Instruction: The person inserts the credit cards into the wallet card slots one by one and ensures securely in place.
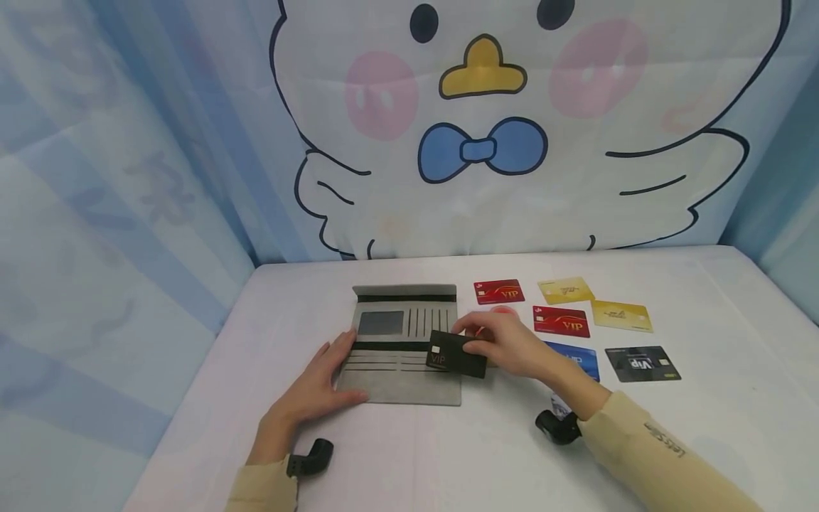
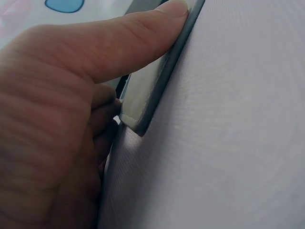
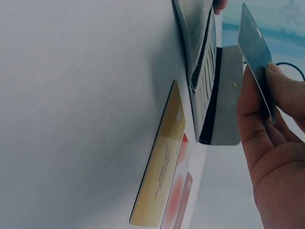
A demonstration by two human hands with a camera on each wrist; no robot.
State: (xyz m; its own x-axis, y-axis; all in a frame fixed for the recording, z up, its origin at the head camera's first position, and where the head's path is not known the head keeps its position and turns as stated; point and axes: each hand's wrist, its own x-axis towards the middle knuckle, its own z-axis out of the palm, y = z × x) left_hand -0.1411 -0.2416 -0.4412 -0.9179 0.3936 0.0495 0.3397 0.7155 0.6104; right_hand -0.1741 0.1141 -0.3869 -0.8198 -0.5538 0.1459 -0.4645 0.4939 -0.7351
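A grey wallet (image 1: 397, 390) lies unfolded on the white table, with slits, a dark clear window and a raised far flap. My left hand (image 1: 320, 384) rests at its left side, fingers extended along that edge. In the left wrist view the thumb (image 2: 143, 38) presses on the wallet's near border. Over the wallet's right half, my right hand (image 1: 508, 345) pinches a black VIP card (image 1: 451, 355) between thumb and fingers. The right wrist view shows this card (image 3: 255, 47) tilted on edge, raised above the wallet (image 3: 226, 105).
Right of the wallet lie red VIP cards (image 1: 561, 321), gold cards (image 1: 622, 316), a blue card (image 1: 581, 359) and a dark grey Vip card (image 1: 643, 364). Beside the wallet, another gold card (image 3: 164, 162) shows below my right hand. A patterned curtain (image 1: 480, 213) hangs behind the table.
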